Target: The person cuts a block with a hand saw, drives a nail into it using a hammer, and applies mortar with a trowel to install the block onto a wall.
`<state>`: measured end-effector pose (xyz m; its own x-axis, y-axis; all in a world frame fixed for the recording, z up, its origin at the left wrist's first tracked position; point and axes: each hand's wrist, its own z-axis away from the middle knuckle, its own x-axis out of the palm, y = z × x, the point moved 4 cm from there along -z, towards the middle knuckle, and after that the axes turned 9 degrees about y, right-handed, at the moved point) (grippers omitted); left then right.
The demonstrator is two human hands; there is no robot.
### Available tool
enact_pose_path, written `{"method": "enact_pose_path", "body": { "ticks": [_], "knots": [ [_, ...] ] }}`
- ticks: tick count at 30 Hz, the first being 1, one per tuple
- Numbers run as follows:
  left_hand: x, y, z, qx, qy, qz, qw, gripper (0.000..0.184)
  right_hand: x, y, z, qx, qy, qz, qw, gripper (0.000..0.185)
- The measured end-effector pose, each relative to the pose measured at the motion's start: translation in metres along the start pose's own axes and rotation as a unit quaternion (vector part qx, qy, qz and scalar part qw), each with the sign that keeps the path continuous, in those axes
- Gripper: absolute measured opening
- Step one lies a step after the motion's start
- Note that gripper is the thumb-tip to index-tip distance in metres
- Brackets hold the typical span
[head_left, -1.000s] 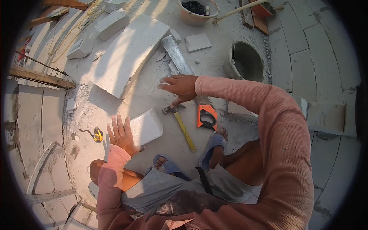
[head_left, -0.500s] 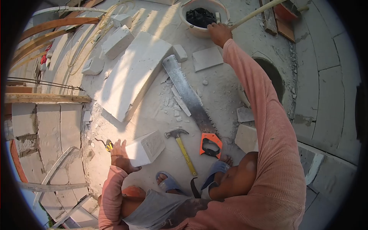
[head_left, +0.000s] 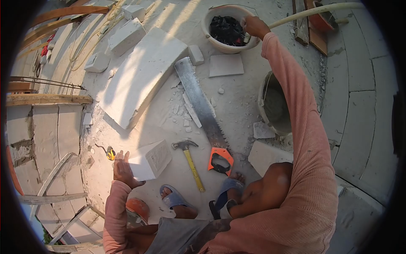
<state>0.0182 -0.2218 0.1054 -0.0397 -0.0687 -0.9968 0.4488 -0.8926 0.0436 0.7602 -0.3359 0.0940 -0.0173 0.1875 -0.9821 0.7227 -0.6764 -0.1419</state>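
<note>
My left hand [head_left: 123, 171] rests against the left end of a pale cut block [head_left: 150, 160], fingers stretched out and thumb spread. Just beyond the fingertips lies a yellow-and-black tape measure [head_left: 111, 153]. My right arm reaches far forward. My right hand [head_left: 256, 28] is closed over the right rim of a whitish bucket [head_left: 207, 30], its fingertips partly hidden inside. Black plastic [head_left: 226, 28] fills much of that bucket. Between my hands a claw hammer [head_left: 191, 163] with a yellow handle and a handsaw [head_left: 203, 106] with an orange grip lie on the floor.
A large pale slab [head_left: 146, 76] lies ahead left, with smaller blocks [head_left: 127, 37] behind it. Partly behind my right arm stands a bucket [head_left: 264, 103] with grey contents. A pale hose [head_left: 315, 13] runs off right. An orange container [head_left: 138, 209] sits by my left arm.
The whitish bucket has come closer and to the right, along with my right hand on its rim. My left hand stays at the block. The view has shifted slightly.
</note>
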Motion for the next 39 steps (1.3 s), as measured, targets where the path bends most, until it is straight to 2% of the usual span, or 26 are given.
{"method": "enact_pose_path", "body": {
  "ticks": [2,5,11,12,15,18,21,24,27,28,29,31,32,35,36,39],
  "knots": [
    [-0.002,0.0,-0.002,-0.011,-0.018,0.01,1.0,0.133,0.012,-0.016,0.01,0.004,-0.047,0.055,0.997,0.025],
    [-0.001,0.002,-0.001,-0.027,-0.033,0.03,0.999,0.131,0.026,-0.03,0.024,-0.008,-0.021,0.102,0.994,0.032],
    [-0.001,0.002,-0.002,-0.044,-0.043,0.034,0.997,0.131,0.023,-0.021,0.001,-0.008,-0.07,0.081,0.994,0.03],
    [0.002,0.0,-0.001,-0.048,-0.043,0.032,0.997,0.135,0.015,-0.02,-0.002,-0.045,-0.057,0.102,0.992,0.026],
    [0.005,-0.002,0.001,-0.039,-0.034,0.045,0.998,0.137,0.003,-0.006,-0.004,0.016,-0.076,0.114,0.99,0.032],
    [0.007,-0.004,-0.001,-0.048,-0.078,0.015,0.996,0.137,-0.003,-0.009,-0.002,-0.015,-0.076,0.144,0.987,0.03],
    [0.001,0.0,-0.006,-0.086,-0.113,0.029,0.989,0.136,-0.024,-0.015,0.013,0.009,0.028,0.088,0.996,0.031],
    [-0.01,0.006,-0.016,-0.1,-0.146,0.02,0.984,0.137,0.001,0.01,-0.007,-0.05,0.173,0.032,0.983,0.023],
    [-0.031,0.02,-0.025,-0.091,-0.202,-0.008,0.975,0.138,-0.042,-0.031,0.025,0.151,0.065,-0.17,0.972,0.027],
    [-0.038,0.026,-0.026,-0.091,-0.217,-0.015,0.972,0.139,-0.041,-0.046,0.042,0.206,0.074,-0.4,0.89,0.024],
    [-0.043,0.029,-0.025,-0.093,-0.223,-0.019,0.97,0.139,-0.033,-0.058,0.059,0.247,0.075,-0.604,0.754,0.022],
    [-0.041,0.032,-0.02,-0.112,-0.196,-0.021,0.974,0.14,-0.019,-0.091,0.09,0.277,0.014,-0.779,0.563,0.022],
    [-0.036,0.032,-0.016,-0.125,-0.174,-0.021,0.977,0.14,-0.008,-0.108,0.107,0.291,-0.026,-0.845,0.448,0.022],
    [-0.027,0.047,0.001,-0.217,-0.11,-0.013,0.97,0.13,0.011,-0.154,0.163,0.286,-0.026,-0.89,0.355,0.023],
    [-0.018,0.045,0.006,-0.236,-0.096,0.001,0.967,0.125,0.025,-0.167,0.18,0.277,-0.038,-0.896,0.345,0.024],
    [-0.019,0.05,0.014,-0.244,-0.11,-0.031,0.963,0.129,0.034,-0.213,0.249,0.269,-0.086,-0.872,0.399,0.025]
  ]
}}
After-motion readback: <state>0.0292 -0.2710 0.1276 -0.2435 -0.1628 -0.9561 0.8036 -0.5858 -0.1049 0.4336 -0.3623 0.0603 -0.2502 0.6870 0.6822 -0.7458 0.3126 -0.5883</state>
